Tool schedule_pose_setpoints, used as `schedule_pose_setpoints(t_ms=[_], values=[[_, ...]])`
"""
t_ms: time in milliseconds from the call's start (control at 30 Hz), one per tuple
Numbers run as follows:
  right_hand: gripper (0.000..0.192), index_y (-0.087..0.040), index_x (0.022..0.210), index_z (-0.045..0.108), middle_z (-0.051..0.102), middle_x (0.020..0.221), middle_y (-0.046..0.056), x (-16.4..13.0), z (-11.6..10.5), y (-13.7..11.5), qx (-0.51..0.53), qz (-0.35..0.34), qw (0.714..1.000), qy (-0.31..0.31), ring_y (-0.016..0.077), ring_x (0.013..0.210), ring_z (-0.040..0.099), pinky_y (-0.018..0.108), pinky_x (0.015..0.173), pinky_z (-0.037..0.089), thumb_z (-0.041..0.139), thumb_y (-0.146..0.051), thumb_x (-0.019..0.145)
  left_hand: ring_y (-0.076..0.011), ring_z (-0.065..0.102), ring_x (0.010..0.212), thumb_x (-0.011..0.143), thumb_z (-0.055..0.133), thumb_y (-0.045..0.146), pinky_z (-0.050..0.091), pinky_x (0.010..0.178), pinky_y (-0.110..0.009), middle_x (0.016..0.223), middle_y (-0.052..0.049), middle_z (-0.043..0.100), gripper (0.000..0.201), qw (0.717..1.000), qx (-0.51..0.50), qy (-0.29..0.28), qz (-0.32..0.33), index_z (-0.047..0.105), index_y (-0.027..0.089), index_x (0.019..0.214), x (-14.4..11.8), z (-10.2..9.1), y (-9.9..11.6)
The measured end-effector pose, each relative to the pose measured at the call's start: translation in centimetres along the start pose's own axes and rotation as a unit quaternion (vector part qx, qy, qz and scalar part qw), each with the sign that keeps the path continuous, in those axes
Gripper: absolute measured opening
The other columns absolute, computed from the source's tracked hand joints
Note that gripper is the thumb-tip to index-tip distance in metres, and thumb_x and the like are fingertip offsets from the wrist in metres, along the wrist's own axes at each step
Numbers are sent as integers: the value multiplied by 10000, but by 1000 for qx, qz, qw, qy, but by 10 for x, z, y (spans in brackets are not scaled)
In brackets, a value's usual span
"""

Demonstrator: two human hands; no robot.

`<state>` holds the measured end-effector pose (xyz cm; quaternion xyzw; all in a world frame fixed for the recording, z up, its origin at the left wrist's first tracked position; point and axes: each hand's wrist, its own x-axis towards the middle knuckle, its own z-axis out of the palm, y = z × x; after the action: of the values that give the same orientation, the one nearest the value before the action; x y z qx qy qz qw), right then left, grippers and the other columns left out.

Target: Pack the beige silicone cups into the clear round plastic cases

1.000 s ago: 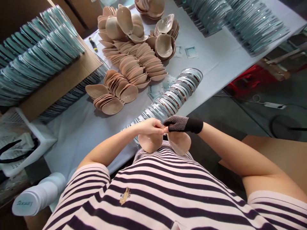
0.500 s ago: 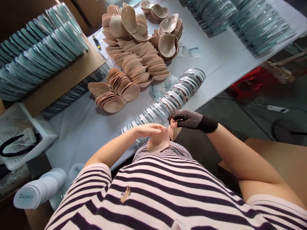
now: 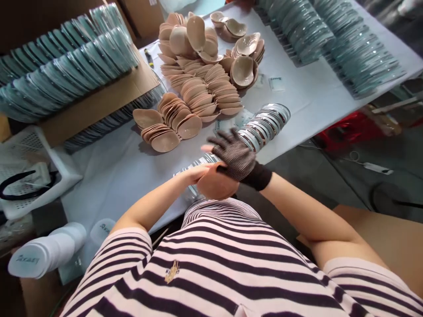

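A beige stick-on bra cup [image 3: 216, 184] is in front of my waist, its rounded side toward me. My bare left hand [image 3: 197, 172] grips it at its left edge, the fingers partly hidden behind it. My right hand [image 3: 233, 154], in a black mesh glove, lies across the cup's upper right with its fingers spread. Just behind both hands a row of clear plastic cases [image 3: 269, 123] runs diagonally over the white table [image 3: 109, 176]. Part of that row is covered by my hands.
Rows of beige bra cups [image 3: 201, 92] are nested on the table beyond. Clear cases are stacked on a cardboard box [image 3: 99, 101] at left and at far right [image 3: 360, 48]. A white basket [image 3: 62, 176] and round white cards [image 3: 29, 259] stand at lower left.
My right hand has moved left and opened from a pinch to spread fingers over the cup. The cup has turned and looks darker. The whole view has shifted slightly.
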<state>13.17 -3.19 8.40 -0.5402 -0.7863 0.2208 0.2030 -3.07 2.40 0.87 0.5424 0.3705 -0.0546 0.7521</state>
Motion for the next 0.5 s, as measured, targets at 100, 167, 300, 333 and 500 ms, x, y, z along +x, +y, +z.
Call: schedule_pose_setpoints(t_ms=[100,167,300,333,500], values=[[350,-177,1185,691,707,1189,113,-9,2,29,66,160,985,12,277,1127,616,430,1004,451,579,-318,884,-207,676,920,871,653,255,523,811,-305,985,-46,764,254,987,-157,-11,-42,701,158,1101,-7,-3,-7],[312,-181,1139,710,741,1104,96,-14,20,38,87,229,969,-35,256,1041,665,385,943,500,572,-310,890,-228,681,966,829,700,300,525,848,-315,1048,-73,761,294,965,-253,-8,-75,716,154,1084,-12,-3,-14],[377,-183,1214,674,719,1202,121,-18,54,38,40,300,949,-88,279,1106,669,384,955,509,637,-287,853,-276,669,1072,866,651,478,512,939,-353,1133,-127,740,431,924,-363,-52,-113,724,121,1097,-23,-1,-29],[382,-178,1229,660,710,1219,131,-18,58,38,36,298,948,-110,282,1112,669,385,954,510,629,-275,861,-278,661,1097,888,614,529,509,947,-355,1162,-122,733,474,914,-383,-60,-117,718,134,1130,-25,0,-32],[481,-185,1314,581,683,1261,149,-13,59,52,61,253,947,-189,270,1096,677,370,938,519,635,-204,837,-276,674,1071,810,744,464,518,932,-360,1179,-109,727,509,914,-390,-68,-89,671,185,1229,-17,2,-38]])
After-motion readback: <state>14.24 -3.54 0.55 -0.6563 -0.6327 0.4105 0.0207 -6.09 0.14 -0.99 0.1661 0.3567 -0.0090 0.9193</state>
